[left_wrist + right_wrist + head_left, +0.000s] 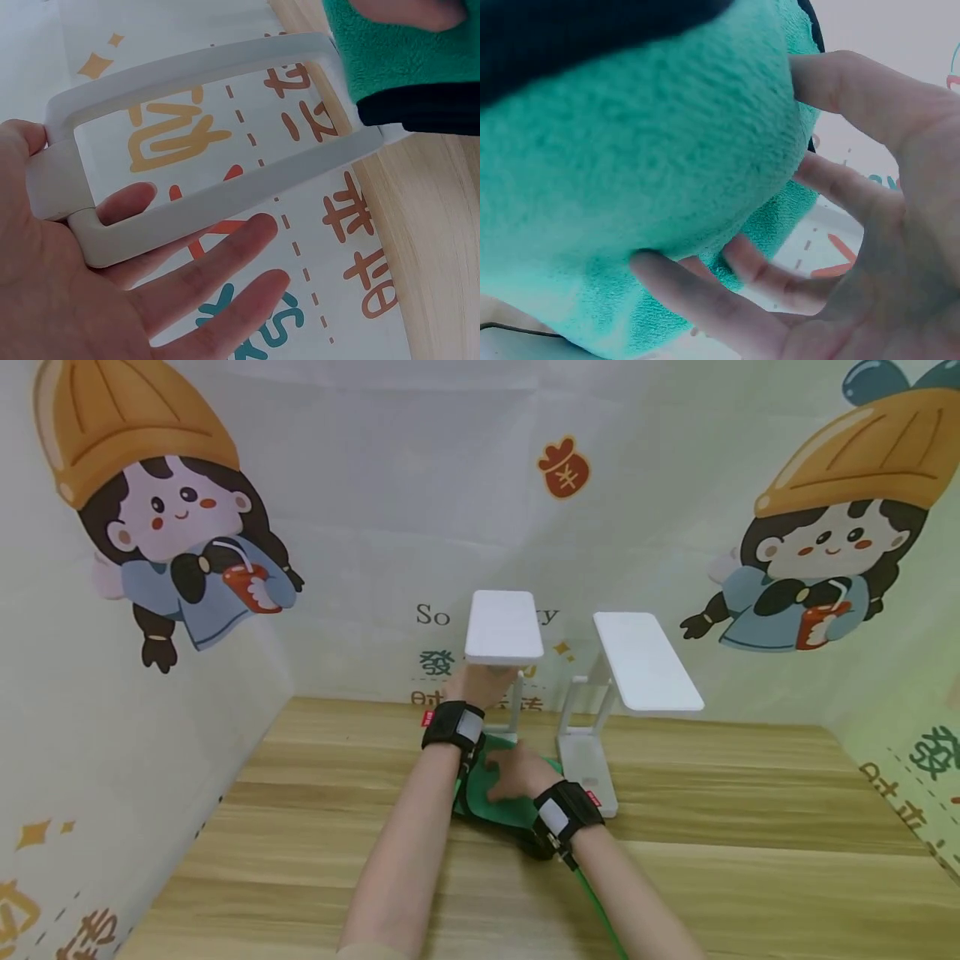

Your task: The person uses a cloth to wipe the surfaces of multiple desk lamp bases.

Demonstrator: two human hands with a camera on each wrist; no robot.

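In the head view, the backdrop (352, 460) reads "So" and "ky", the line's middle hidden by a white-plated phone stand (504, 622); 發 stands below. Red tags (593, 798) by the wrist straps (568, 810) are too small to read. The dark-edged green cloth (498, 806) lies on the wooden table (300, 793) at that stand's foot, near a second phone stand (648, 662). The left hand (480, 683) is partly behind the plate; the right hand (519, 774) is at the cloth. The left wrist view reveals the left thumb and index finger pinching the stand's pale frame at its joint, other fingers extended. The right wrist view shows plush pile, black edging, and the right thumb and fingers gripping a bulging fold.
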